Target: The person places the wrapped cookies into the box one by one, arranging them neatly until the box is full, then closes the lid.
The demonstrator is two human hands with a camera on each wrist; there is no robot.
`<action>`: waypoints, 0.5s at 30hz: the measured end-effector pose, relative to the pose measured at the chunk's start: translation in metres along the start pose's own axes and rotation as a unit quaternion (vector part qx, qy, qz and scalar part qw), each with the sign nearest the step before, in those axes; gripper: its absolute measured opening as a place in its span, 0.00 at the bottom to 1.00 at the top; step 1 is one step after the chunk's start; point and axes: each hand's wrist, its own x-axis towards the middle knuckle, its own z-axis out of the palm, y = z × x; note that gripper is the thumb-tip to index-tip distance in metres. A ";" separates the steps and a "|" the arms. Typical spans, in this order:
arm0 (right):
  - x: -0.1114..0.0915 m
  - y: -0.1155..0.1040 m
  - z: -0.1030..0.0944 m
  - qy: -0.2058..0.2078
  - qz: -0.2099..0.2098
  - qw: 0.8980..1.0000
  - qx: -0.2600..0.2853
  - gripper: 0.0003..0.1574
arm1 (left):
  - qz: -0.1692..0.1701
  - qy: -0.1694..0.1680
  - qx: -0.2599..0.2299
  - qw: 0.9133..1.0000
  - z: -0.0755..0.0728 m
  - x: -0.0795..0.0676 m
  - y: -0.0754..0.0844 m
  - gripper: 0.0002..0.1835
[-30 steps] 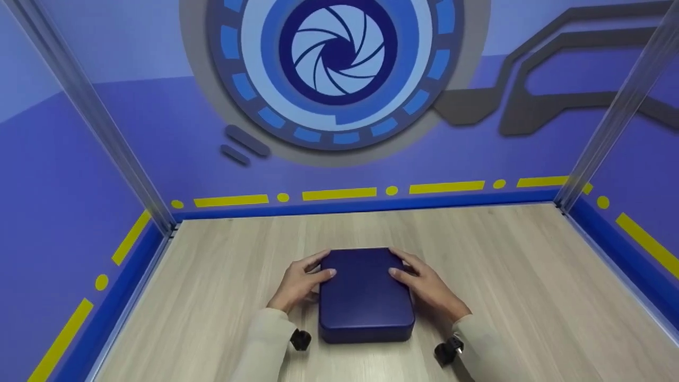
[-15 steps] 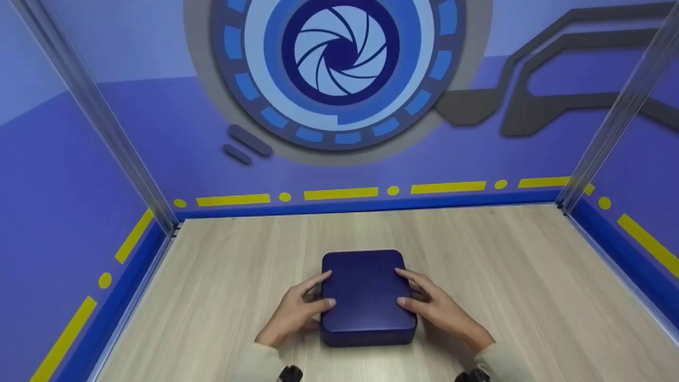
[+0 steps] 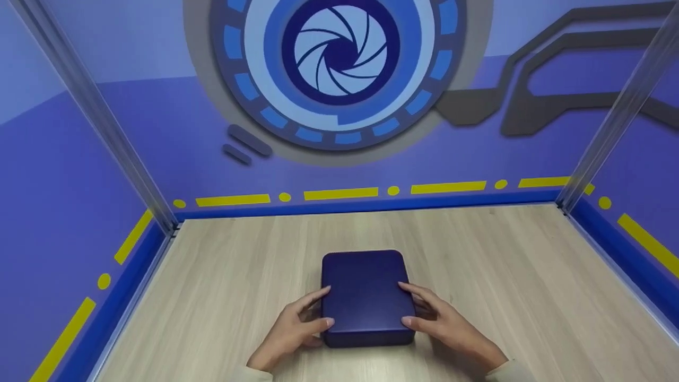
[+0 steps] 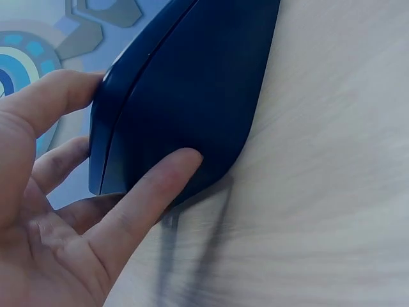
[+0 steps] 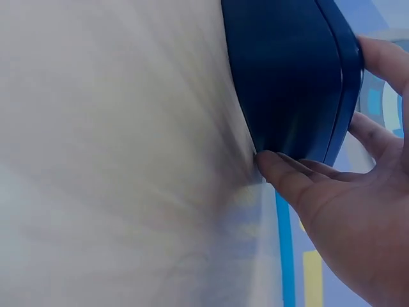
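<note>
A dark blue box (image 3: 366,292) with a rounded-corner lid lies flat on the wooden table, in the middle near the front. At its left side my left hand (image 3: 292,329) holds it, thumb and forefinger tips on the lid's edge. My right hand (image 3: 451,323) grips the opposite side in the same way. The left wrist view shows a seam below the lid of the box (image 4: 185,96), with one finger (image 4: 153,198) stretched along the side wall. In the right wrist view, fingertips (image 5: 268,163) reach the lower edge of the box (image 5: 287,77).
The wooden tabletop (image 3: 238,254) spreads around the box. Blue printed panels (image 3: 143,143) with yellow dashes rise at the back and both sides. Metal posts (image 3: 114,127) stand at the back corners.
Both hands have slid along the box's sides toward the front, from its far corners to its near half. The box stays nearly in place.
</note>
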 end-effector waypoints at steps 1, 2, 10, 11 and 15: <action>0.000 0.000 0.000 -0.002 0.001 1.000 0.000 0.45 | 0.000 0.002 0.002 1.000 0.000 -0.001 0.000 0.39; 0.000 0.000 0.001 -0.003 0.000 1.000 0.001 0.45 | -0.001 0.004 0.005 1.000 -0.001 -0.001 -0.001 0.39; 0.000 0.000 -0.001 -0.011 -0.010 1.000 0.015 0.45 | -0.005 0.011 0.010 1.000 0.000 -0.002 -0.005 0.39; 0.000 0.000 -0.001 -0.011 -0.009 1.000 0.016 0.45 | -0.005 0.011 0.008 1.000 0.000 -0.002 -0.005 0.39; -0.001 -0.001 -0.001 -0.006 -0.003 1.000 0.006 0.45 | -0.004 0.009 0.011 1.000 0.001 -0.001 -0.004 0.39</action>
